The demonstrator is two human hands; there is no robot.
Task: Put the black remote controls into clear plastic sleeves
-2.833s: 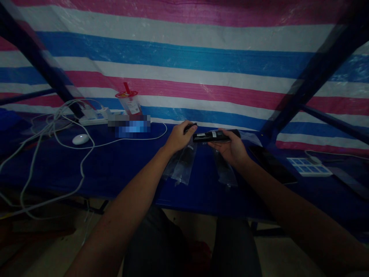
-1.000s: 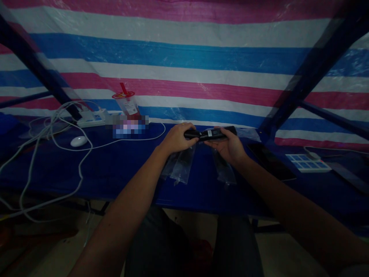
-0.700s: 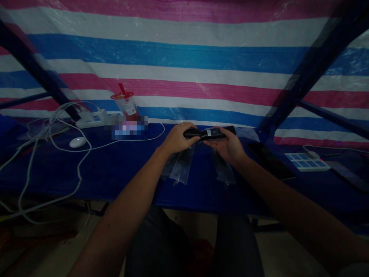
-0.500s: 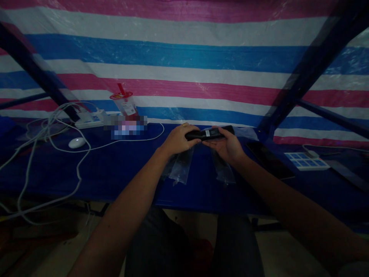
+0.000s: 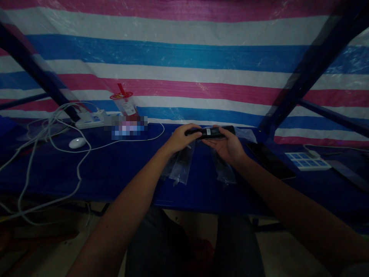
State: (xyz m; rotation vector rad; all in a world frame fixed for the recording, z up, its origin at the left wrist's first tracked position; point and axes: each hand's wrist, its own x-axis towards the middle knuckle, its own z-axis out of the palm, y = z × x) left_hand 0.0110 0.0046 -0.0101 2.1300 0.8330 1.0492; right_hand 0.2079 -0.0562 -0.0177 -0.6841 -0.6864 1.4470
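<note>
Dim light falls on a blue tabletop (image 5: 115,163), and a striped plastic sheet (image 5: 184,57) in pink, white and blue hangs behind it at 12 o'clock, with a dark blue beam (image 5: 314,65) slanting across its right side. Clock positions here run from the black device (image 5: 213,132), which lies level in the person's grasp above the far part of the tabletop. A lidded cup (image 5: 126,107) with a red straw stands between 9 and 10, and a white mouse (image 5: 77,143) sits at 9. Clear bags lie at 7 to 8 (image 5: 182,165) and between 5 and 6 (image 5: 225,171); a dark tablet (image 5: 272,161) is at 4.

The left hand (image 5: 183,137) is closed about the device's 9 o'clock end, thumb on the near side. The right hand (image 5: 230,146) curls narrowly round its 3 o'clock part, thumb on top, fingers beneath.
</note>
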